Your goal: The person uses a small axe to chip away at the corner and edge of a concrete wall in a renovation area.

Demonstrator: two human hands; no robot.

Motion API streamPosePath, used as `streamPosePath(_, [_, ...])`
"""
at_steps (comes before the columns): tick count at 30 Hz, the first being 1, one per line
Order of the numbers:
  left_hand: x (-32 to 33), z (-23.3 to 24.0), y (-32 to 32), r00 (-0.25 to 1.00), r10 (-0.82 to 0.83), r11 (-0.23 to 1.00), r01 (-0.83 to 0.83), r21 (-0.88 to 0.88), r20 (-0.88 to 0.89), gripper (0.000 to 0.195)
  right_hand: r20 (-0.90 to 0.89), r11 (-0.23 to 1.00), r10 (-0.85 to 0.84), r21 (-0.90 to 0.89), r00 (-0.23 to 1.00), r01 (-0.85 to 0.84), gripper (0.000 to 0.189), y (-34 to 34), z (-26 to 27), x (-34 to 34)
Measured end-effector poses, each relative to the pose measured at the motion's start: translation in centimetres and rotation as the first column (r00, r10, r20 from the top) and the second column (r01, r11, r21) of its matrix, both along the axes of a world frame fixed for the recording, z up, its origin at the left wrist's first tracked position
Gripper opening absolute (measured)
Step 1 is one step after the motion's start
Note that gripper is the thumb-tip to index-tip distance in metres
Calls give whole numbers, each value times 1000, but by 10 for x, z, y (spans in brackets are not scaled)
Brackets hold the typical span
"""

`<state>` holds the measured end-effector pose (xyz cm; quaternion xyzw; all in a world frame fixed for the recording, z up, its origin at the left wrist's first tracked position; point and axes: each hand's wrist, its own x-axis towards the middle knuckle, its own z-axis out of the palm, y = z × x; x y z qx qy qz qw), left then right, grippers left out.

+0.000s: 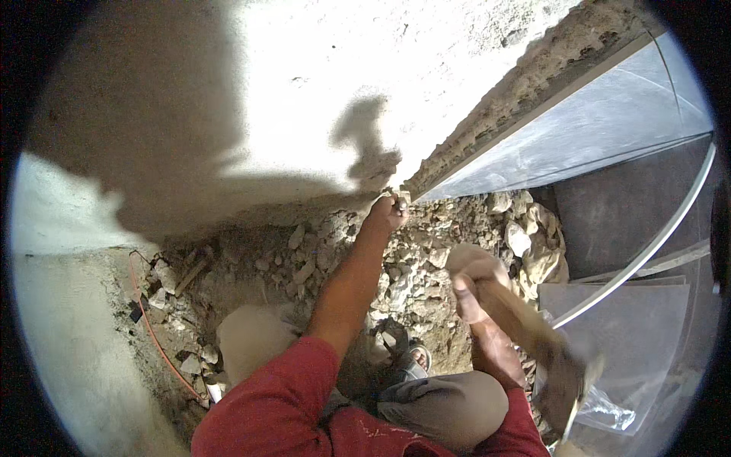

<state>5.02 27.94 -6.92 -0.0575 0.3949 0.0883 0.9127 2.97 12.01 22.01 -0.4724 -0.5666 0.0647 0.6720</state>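
My left hand (392, 210) is closed around a short metal tool, probably a chisel, whose end (402, 204) shows at the fist. It is held at the lower edge of a rough plastered wall (320, 85), beside the broken edge (491, 114) of the plaster. Lower and to the right, my right hand (471, 291) grips the wooden handle (514, 311) of a hammer, blurred by motion. The blurred hammer head (565, 388) is at the lower right, apart from the left hand.
Broken stones and rubble (405, 274) cover the ground around my sandalled foot (420, 360). An orange cable (154, 331) runs along the left. On the right are a white pipe (645, 257), a grey sheet (617, 343) and clear plastic (608, 412).
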Motion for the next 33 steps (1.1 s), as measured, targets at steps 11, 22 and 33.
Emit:
streamPosePath(11, [-5, 30, 6, 997, -76, 997, 75, 6, 35, 20, -183, 282, -353, -956, 918, -82, 21, -30, -23, -5])
streamPosePath(22, [-5, -14, 19, 984, 38, 991, -59, -119, -174, 21, 54, 172, -202, -981, 978, 89, 21, -33, -129, 8])
streamPosePath(33, [15, -28, 3, 999, 29, 997, -31, 76, 23, 25, 149, -41, -252, -989, 956, 143, 31, -56, -173, 27])
